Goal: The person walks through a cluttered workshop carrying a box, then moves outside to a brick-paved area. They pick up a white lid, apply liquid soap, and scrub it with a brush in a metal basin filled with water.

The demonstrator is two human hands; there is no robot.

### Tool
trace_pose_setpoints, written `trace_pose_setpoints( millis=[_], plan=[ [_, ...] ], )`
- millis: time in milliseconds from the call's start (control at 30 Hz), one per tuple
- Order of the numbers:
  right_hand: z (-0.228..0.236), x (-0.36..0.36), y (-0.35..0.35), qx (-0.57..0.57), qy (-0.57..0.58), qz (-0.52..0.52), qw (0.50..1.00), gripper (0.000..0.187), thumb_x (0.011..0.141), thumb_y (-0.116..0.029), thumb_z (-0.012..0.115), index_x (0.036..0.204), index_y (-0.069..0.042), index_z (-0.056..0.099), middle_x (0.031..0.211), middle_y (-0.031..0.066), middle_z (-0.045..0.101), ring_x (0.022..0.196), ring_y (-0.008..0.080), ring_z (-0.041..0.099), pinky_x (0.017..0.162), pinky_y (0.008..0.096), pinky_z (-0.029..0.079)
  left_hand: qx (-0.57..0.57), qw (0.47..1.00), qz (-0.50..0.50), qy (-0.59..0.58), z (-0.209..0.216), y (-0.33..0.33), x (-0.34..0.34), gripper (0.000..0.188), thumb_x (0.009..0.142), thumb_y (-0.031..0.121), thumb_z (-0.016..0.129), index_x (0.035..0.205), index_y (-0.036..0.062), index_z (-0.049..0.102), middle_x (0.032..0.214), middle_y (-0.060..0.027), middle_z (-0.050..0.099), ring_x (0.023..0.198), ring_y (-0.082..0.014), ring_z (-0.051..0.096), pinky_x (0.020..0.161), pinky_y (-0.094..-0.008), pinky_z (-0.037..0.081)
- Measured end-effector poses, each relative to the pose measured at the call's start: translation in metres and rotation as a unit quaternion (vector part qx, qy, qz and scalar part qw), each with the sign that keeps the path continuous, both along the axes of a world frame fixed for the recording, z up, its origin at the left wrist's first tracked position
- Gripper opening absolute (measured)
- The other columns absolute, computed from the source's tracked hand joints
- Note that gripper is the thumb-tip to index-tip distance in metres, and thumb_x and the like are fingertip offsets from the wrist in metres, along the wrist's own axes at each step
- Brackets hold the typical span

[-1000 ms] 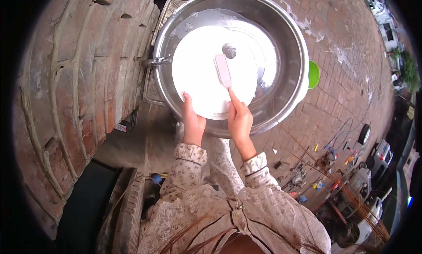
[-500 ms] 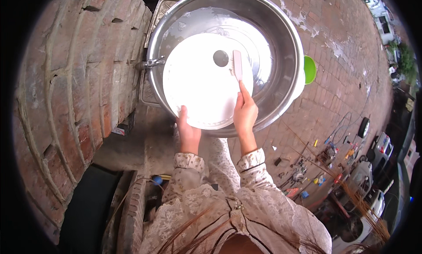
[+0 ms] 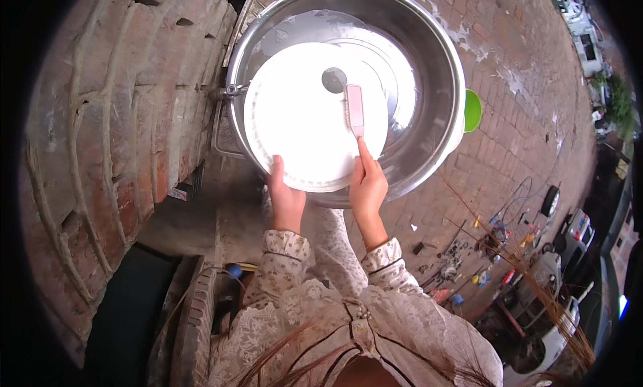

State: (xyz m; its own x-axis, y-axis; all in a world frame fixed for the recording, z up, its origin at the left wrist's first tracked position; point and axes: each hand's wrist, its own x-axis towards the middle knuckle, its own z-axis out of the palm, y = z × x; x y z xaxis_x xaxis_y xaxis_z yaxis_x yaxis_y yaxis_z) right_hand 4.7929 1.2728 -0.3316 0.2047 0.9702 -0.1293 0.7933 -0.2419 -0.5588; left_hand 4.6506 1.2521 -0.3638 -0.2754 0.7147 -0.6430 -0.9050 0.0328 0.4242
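While our left hand (image 3: 287,198) grips the white lid's (image 3: 301,129) near rim, fingers curled around it, it tilts inside the steel basin (image 3: 435,72). Our right hand (image 3: 367,186) pinches the pink brush (image 3: 354,109), pressed flat on the lid.

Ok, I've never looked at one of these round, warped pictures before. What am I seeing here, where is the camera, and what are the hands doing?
There is no machine: a person works with bare hands. The camera sits on the person's head and looks straight down, so the forearms in patterned sleeves come in from the bottom. Its wide lens bends straight lines, which is why the picture looks round.

In front of the person stands a large round stainless-steel basin on a brick-paved ground, beside a brick wall. Over the basin is a big round white plate with a dark round spot near its middle.

The left hand grips the plate's near rim. The right hand holds a pink scrubbing brush pressed against the plate's face. A green bowl-like thing peeks out behind the basin's right side.
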Motion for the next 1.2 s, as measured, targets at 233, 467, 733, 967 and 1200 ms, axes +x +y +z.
trace_pose_setpoints(
  millis=[233,467,733,967,1200],
  plan=[
    [0.021,-0.013,0.033,-0.028,-0.001,0.067,0.997,0.044,0.086,-0.011,0.056,0.127,-0.025,0.053,0.069,0.0083,0.052,0.061,0.0257,0.056,0.056,0.0357,0.047,-0.008,0.999,-0.032,-0.011,0.008,0.004,0.008,0.051,0.093,0.020,0.049,0.136,0.0004,0.030,0.135,-0.0123,0.040,0.124,-0.0262,0.039,0.103,-0.0414,0.032],
    [0.011,0.011,-0.010,0.038,-0.002,0.061,0.997,0.044,0.084,-0.002,0.057,0.123,-0.019,0.058,0.064,0.0079,0.048,0.053,0.0201,0.049,0.052,0.0315,0.043,-0.006,1.000,0.001,0.026,0.004,0.003,-0.007,0.052,0.094,0.029,0.049,0.134,-0.0012,0.034,0.135,-0.0130,0.042,0.123,-0.0255,0.042,0.103,-0.0405,0.034],
    [0.024,-0.012,0.010,-0.038,-0.010,0.178,0.983,0.044,0.085,-0.008,0.057,0.126,-0.025,0.055,0.065,0.0059,0.045,0.058,0.0219,0.052,0.057,0.0350,0.045,0.011,0.998,-0.023,0.057,0.009,0.019,-0.017,0.053,0.094,0.026,0.049,0.137,0.0008,0.030,0.136,-0.0127,0.039,0.125,-0.0260,0.039,0.103,-0.0417,0.032],
    [-0.004,0.030,0.035,-0.016,0.081,0.003,0.997,0.034,0.088,-0.008,0.053,0.120,-0.016,0.059,0.086,0.0132,0.064,0.071,0.0249,0.061,0.068,0.0336,0.048,0.017,0.999,-0.025,0.019,0.001,-0.005,-0.025,0.054,0.092,0.025,0.052,0.134,-0.0038,0.033,0.132,-0.0141,0.044,0.120,-0.0261,0.043,0.100,-0.0406,0.035],
    [-0.013,0.035,0.111,0.038,0.139,0.198,0.970,0.035,0.087,-0.010,0.054,0.121,-0.018,0.059,0.088,0.0162,0.065,0.073,0.0295,0.062,0.068,0.0353,0.048,-0.001,0.991,-0.123,0.051,-0.005,-0.004,-0.037,0.049,0.090,0.018,0.054,0.130,-0.0051,0.038,0.127,-0.0143,0.048,0.116,-0.0243,0.047,0.096,-0.0367,0.039]
  ],
)
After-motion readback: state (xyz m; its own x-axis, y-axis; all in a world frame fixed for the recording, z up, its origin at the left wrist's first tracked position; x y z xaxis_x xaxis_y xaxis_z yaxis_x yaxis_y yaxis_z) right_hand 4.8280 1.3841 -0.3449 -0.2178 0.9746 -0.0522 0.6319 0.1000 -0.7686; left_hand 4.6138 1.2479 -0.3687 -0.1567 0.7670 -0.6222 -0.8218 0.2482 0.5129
